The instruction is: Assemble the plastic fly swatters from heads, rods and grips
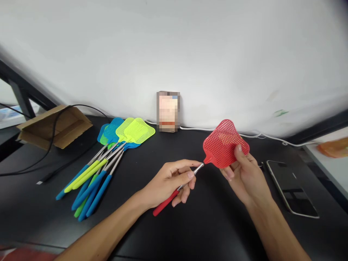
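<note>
My left hand [170, 181] is closed around the silver rod of a red fly swatter handle [165, 203], its thumb and fingers pinching near the top of the rod. In my right hand [246, 172] is the red perforated fly swatter head [220, 143], gripped by its right edge with the thumb in front and fingers behind. The neck of the head points down-left and meets the rod's tip; I cannot tell whether the two are fixed together. Left of my hands lies a pile of fly swatters, with yellow [139, 131], blue [95, 189] and green [81, 207] parts.
An open cardboard box [58, 127] stands at the back left, with a black cable [54, 125] running over it. A blurred small box [168, 112] is against the white wall. A phone [292, 188] lies at the right on the black table [206, 232]. White cable [250, 135] runs along the wall.
</note>
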The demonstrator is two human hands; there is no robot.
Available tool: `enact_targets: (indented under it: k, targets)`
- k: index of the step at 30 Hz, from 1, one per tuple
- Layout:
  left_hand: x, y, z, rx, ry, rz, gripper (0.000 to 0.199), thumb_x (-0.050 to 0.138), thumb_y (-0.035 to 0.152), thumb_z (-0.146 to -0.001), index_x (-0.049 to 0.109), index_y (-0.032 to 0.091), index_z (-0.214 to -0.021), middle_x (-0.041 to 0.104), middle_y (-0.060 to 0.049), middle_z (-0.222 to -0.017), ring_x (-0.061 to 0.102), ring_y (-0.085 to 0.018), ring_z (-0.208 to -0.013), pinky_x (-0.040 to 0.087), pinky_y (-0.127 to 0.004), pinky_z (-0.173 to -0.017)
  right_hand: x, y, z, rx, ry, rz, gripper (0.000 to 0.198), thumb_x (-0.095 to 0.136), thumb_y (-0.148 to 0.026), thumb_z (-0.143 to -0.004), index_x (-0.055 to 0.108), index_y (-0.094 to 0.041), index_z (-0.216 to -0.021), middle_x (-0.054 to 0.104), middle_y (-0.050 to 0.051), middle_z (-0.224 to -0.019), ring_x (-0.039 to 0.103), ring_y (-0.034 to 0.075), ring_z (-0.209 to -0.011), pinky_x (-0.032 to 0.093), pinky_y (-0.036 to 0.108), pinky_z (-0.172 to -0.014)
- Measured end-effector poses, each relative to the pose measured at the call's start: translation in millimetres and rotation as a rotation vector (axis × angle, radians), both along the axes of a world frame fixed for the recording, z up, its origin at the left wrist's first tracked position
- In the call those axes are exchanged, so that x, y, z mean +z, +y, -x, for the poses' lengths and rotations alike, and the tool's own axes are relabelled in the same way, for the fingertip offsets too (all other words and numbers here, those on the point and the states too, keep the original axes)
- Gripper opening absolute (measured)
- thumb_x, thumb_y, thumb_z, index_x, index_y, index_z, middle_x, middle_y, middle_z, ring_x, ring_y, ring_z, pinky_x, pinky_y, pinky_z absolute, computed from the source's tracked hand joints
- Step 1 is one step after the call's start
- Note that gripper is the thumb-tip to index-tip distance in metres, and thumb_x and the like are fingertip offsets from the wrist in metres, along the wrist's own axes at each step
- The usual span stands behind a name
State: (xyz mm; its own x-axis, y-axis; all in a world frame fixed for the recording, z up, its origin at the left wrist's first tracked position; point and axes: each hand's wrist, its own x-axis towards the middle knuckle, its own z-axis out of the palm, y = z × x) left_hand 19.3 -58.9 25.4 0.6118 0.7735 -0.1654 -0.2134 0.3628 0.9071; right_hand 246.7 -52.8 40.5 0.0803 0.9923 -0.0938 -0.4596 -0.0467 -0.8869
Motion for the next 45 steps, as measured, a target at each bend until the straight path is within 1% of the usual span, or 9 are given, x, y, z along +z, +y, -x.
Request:
enact_targets:
  k: [8, 14, 22, 33, 38, 45]
  targets:
    - [-1.3, -0.4, -0.9, 0.001, -0.003, -0.002, 0.032, 0.062, 0.032, -0.1, 0.066, 0.021, -0.13, 0.062, 0.0, -0.082, 0.06, -0.007, -0.05, 0.042, -0.013, -0.034, 1.0, -1.0, 1.6, 0.009, 0.015, -0.016, 0.025, 0.068, -0.042, -0.097, 0.064, -0.022, -0.083, 0.048, -0.006, -0.062, 0.039, 0.007, -0.042, 0.031, 0.025, -0.042]
    - [0.3, -1.0, -1.1, 0.0, 0.029, -0.002, 0.032, 0.062, 0.032, -0.1, 0.066, 0.021, -0.13, 0.062, 0.0, -0.081, 0.06, -0.008, -0.051, 0.041, -0.013, -0.034, 1.3, -1.1, -0.7, 0.009, 0.004, -0.048, 0.029, 0.068, -0.04, -0.098, 0.063, -0.021, -0.077, 0.044, -0.005, -0.06, 0.04, 0.008, -0.046, 0.035, 0.024, -0.044]
    - [1.6, -0.5, -1.3, -0.023, 0.053, -0.013, 0.035, 0.061, 0.031, -0.1, 0.066, 0.021, -0.134, 0.062, 0.0, -0.079, 0.06, -0.008, -0.05, 0.041, -0.012, -0.034, 0.4, -0.4, -2.7, 0.031, 0.009, -0.083, 0.026, 0.064, -0.036, -0.101, 0.066, -0.02, -0.081, 0.052, -0.003, -0.063, 0.044, 0.009, -0.049, 0.037, 0.025, -0.049]
    - [2.5, 0.4, -1.0, -0.024, 0.086, -0.042, 0.035, 0.06, 0.03, -0.101, 0.066, 0.022, -0.134, 0.062, 0.0, -0.079, 0.06, -0.007, -0.052, 0.042, -0.011, -0.034, -1.2, -0.7, -4.7, 0.022, -0.025, -0.069, 0.029, 0.065, -0.036, -0.101, 0.065, -0.02, -0.076, 0.051, -0.002, -0.06, 0.045, 0.011, -0.052, 0.037, 0.027, -0.052]
    - [2.1, 0.7, -1.4, -0.017, 0.104, -0.049, 0.035, 0.06, 0.032, -0.101, 0.066, 0.022, -0.134, 0.062, 0.0, -0.079, 0.06, -0.007, -0.051, 0.041, -0.011, -0.034, -2.5, -0.2, -4.8, 0.029, -0.047, -0.089, 0.031, 0.063, -0.036, -0.101, 0.066, -0.02, -0.075, 0.052, -0.001, -0.059, 0.046, 0.011, -0.052, 0.038, 0.028, -0.054]
    - [2.2, 0.6, -1.6, -0.018, 0.112, -0.052, 0.036, 0.06, 0.034, -0.101, 0.066, 0.022, -0.134, 0.062, 0.0, -0.079, 0.06, -0.007, -0.051, 0.04, -0.01, -0.034, -5.0, 0.6, -5.2, 0.037, -0.021, -0.09, 0.028, 0.063, -0.034, -0.102, 0.066, -0.02, -0.078, 0.051, -0.002, -0.06, 0.045, 0.011, -0.052, 0.038, 0.027, -0.053]
